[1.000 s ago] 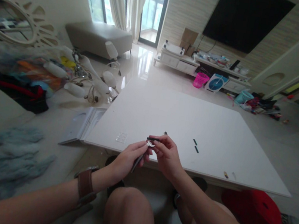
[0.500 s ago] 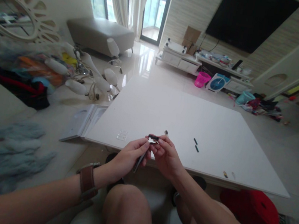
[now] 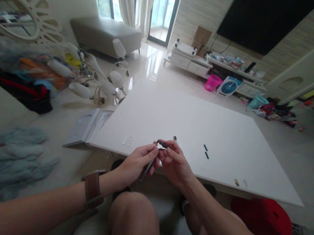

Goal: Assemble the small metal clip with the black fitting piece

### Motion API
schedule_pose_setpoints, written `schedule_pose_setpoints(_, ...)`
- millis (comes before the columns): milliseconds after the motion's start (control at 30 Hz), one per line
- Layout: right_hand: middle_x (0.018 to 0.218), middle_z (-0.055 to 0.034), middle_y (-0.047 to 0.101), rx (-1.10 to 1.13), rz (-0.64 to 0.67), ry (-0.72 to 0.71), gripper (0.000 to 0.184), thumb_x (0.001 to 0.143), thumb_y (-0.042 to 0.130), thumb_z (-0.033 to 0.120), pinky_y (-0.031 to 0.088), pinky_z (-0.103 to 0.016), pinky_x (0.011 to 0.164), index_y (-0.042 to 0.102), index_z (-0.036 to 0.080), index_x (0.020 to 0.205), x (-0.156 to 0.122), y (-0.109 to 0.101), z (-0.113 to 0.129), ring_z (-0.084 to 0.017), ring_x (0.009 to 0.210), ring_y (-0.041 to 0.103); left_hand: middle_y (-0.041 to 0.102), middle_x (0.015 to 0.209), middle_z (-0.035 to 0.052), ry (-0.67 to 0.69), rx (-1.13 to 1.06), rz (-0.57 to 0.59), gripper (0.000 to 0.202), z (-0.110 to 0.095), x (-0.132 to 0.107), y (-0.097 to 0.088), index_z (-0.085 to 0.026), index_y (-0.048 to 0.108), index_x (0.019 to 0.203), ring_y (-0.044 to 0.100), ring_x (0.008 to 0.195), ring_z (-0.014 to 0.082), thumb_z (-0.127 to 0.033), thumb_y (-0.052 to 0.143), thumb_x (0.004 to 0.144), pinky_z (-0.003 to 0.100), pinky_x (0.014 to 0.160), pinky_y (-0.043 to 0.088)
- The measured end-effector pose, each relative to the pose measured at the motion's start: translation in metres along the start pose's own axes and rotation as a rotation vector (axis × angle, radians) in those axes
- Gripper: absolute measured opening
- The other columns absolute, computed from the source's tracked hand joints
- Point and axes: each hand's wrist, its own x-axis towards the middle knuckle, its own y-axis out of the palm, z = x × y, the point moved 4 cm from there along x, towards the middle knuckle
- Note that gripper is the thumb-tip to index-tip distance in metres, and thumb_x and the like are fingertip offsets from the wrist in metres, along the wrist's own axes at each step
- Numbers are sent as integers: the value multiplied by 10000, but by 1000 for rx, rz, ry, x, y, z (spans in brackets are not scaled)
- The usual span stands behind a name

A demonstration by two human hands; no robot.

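Observation:
Close together over the near edge of the white table point(image 3: 194, 127), both my hands are closed around one small object. It is a dark-handled tool point(image 3: 146, 170) with a shiny silver head and a narrow black piece across its far end; its exact kind I cannot make out. My left hand point(image 3: 141, 158) grips the handle, which points down toward my knees. With bent fingers, my right hand point(image 3: 176, 162) pinches the head end from the other side. A small dark-tipped piece point(image 3: 174, 138) lies just beyond my right hand. Fingers partly hide the tool.
Two short black strips point(image 3: 206, 151) lie right of my hands, with a clear plastic piece point(image 3: 128, 141) to the left. Small bits point(image 3: 236, 182) sit near the front right edge. A red stool-like object point(image 3: 263, 217) stands below. Left on the floor are a lamp fixture point(image 3: 100, 80) and an open box point(image 3: 84, 127).
The black piece at the tool's far end has tilted slightly, and its outline looks more uneven. My hands have hardly moved and keep their hold.

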Motion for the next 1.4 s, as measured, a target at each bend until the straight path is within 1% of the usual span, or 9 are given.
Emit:
schedule_pose_setpoints(133, 1091, -23, 737, 4, 9, 21, 247, 665, 868, 265, 529, -260, 660, 734, 242, 872, -1, 1, 0, -158, 854, 659, 577, 691, -13, 7, 14, -10, 369, -1, -2, 2, -153, 555, 832, 498, 470, 60, -511, 551, 919, 176, 434, 329)
schedule_pose_setpoints(233, 1070, -19, 749, -8, 14, 27, 239, 669, 871, 277, 532, -262, 685, 745, 241, 869, -1, 1, 0, -150, 839, 660, 577, 686, -16, 3, 27, -7, 373, -3, -3, 2, -159, 550, 852, 484, 448, 59, -524, 532, 926, 175, 405, 311)
schedule_pose_setpoints(467, 1006, 2, 767, -12, -4, 21, 248, 667, 879, 279, 512, -241, 884, 774, 247, 889, -1, 0, 0, -130, 920, 661, 548, 646, -36, 11, 63, 0, 373, -4, -4, 3, -165, 529, 836, 412, 407, 39, -516, 486, 956, 165, 371, 261)
schedule_pose_setpoints(633, 987, -15, 763, -2, -26, 17, 177, 736, 826, 333, 515, -269, 882, 779, 225, 869, -1, -2, -2, -140, 865, 650, 515, 619, -51, 34, 56, -2, 365, -4, -4, 1, -169, 530, 860, 368, 398, 38, -519, 489, 953, 162, 369, 252)
schedule_pose_setpoints(733, 972, -9, 764, 4, -37, 20, 164, 714, 845, 301, 511, -261, 891, 776, 229, 845, -1, -2, -3, -135, 872, 652, 486, 591, -62, 19, 45, -2, 374, -4, -4, 2, -178, 499, 836, 346, 395, 40, -538, 511, 937, 162, 366, 232)
schedule_pose_setpoints(867, 1080, 1, 754, 15, -36, 5, 144, 693, 864, 296, 499, -261, 930, 759, 239, 773, 0, -2, -2, -131, 927, 653, 455, 573, -76, 12, 14, -7, 381, -5, -4, 5, -185, 488, 862, 324, 403, 41, -558, 554, 906, 160, 379, 234)
schedule_pose_setpoints(933, 1071, 3, 756, 9, -30, 1, 147, 689, 868, 303, 497, -271, 938, 748, 240, 747, 0, -1, -1, -134, 937, 653, 447, 567, -80, 12, 7, -4, 393, -6, -4, 7, -185, 497, 884, 315, 404, 44, -572, 570, 890, 162, 379, 234)
schedule_pose_setpoints(1067, 1049, -2, 760, 16, -11, 9, 148, 687, 868, 299, 503, -289, 923, 739, 243, 735, -1, 0, -1, -141, 912, 657, 437, 567, -82, 18, 4, 1, 406, -6, -4, 7, -184, 502, 902, 314, 409, 45, -582, 578, 882, 164, 383, 236)
schedule_pose_setpoints(1400, 1126, -5, 744, -10, 15, -11, 151, 684, 871, 272, 475, -302, 965, 731, 254, 739, -1, -3, -3, -154, 1028, 647, 404, 548, -91, 33, 4, 26, 402, -4, -5, 7, -184, 485, 864, 309, 414, 48, -571, 592, 878, 172, 383, 229)
